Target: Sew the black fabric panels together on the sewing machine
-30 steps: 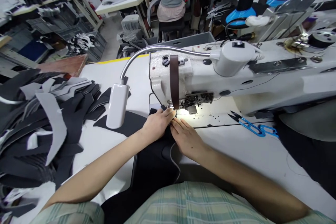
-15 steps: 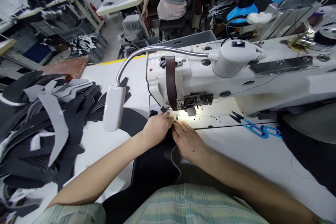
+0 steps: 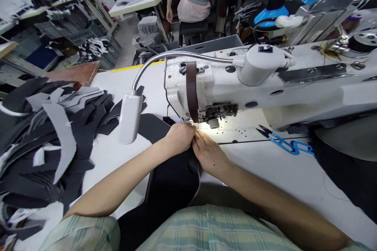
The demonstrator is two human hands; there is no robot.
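Head camera view, looking down at 2 bare hands close together at the front end of a white sewing machine (image 3: 247,90). The left hand (image 3: 181,138) is curled over the upper end of a black fabric piece (image 3: 171,180); its fingertips are hidden, so whether they pinch the cloth cannot be told. The right hand (image 3: 210,155) lies palm down beside it, fingers extended and unclenched, their tips at the same end. The fabric runs from under the hands down to the wearer's lap. A brown strap (image 3: 191,90) hangs down the machine's front, just above the hands. Left of it is a white lamp head (image 3: 131,119) on a bent metal neck; farther left, a heap of black and gray cut pieces (image 3: 59,137). Blue-handled snips (image 3: 287,141) lie to the right, well apart from both hands.
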